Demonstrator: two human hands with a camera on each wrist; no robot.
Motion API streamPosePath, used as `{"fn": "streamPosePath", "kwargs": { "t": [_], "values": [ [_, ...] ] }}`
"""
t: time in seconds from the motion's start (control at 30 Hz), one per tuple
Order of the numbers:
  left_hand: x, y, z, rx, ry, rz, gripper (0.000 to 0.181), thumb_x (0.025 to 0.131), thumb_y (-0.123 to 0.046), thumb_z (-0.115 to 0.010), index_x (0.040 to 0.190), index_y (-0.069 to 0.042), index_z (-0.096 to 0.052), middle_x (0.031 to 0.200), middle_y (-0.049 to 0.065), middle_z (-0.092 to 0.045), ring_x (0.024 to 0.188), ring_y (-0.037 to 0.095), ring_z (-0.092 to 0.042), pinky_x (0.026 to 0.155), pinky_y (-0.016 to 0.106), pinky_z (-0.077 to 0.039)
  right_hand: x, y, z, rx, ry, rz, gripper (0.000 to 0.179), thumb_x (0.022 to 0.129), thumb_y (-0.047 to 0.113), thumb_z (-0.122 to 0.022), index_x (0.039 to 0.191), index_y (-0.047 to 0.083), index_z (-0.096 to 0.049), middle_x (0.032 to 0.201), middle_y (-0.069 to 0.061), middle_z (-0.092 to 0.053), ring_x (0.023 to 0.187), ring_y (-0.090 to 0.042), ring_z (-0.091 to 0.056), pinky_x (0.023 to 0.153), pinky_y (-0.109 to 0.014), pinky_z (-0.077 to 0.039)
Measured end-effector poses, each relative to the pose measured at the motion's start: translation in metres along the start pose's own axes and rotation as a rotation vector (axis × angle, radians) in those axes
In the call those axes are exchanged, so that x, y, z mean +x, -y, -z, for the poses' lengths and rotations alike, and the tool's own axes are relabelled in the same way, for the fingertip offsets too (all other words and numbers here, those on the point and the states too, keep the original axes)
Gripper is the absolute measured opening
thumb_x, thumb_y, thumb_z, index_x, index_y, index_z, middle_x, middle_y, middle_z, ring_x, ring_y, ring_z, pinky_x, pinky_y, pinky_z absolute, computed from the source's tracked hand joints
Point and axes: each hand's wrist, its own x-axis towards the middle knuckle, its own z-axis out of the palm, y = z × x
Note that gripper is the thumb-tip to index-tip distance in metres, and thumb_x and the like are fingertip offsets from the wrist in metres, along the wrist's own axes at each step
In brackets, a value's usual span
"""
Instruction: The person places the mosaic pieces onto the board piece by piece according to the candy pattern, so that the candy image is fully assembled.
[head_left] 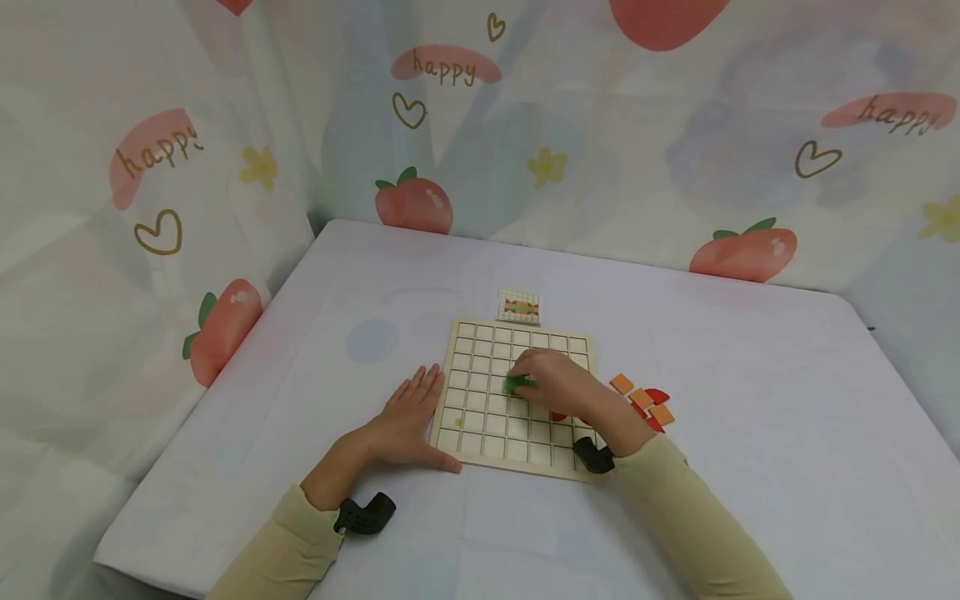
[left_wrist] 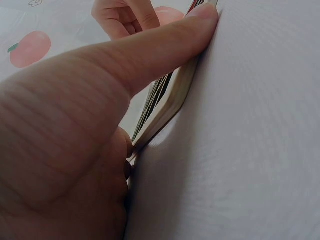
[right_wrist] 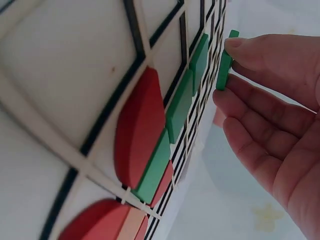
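A wooden grid board [head_left: 495, 425] lies flat on the table. My left hand [head_left: 405, 425] rests at its left side, fingers spread along the edge and thumb at the near-left corner; the left wrist view shows that thumb [left_wrist: 165, 50] across the board's edge. Over the middle of the grid, my right hand [head_left: 558, 383] pinches a small green tile [right_wrist: 226, 67] between thumb and fingers. Beside it in the right wrist view, green tiles [right_wrist: 180, 107], a curved red piece [right_wrist: 142, 130] and an orange piece [right_wrist: 131, 225] sit on the grid. From the head view, the right hand hides most of them.
Just right of the board lie loose orange squares [head_left: 622, 383] and red curved pieces [head_left: 657, 396], bunched together. A small pattern card [head_left: 519, 307] lies beyond the board's far edge. Printed cloth [head_left: 585, 125] hangs behind and to the left of the white table [head_left: 300, 400].
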Motion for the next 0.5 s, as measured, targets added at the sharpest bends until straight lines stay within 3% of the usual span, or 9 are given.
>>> {"fn": "streamPosePath", "kwargs": {
  "t": [0.5],
  "values": [
    [0.000,0.000,-0.001,0.011,0.000,0.000,0.127,0.064,-0.069,-0.067,0.146,0.000,0.002,0.152,0.014,0.006,0.137,0.024,0.011,0.108,0.042,-0.001,0.013,0.005,-0.010,-0.037,0.029,0.016,0.016,0.084,0.006,-0.067,0.098,0.002,-0.070,0.094,-0.004,-0.063,0.087,-0.017,-0.059,0.077,-0.031,-0.047]
  ]
}}
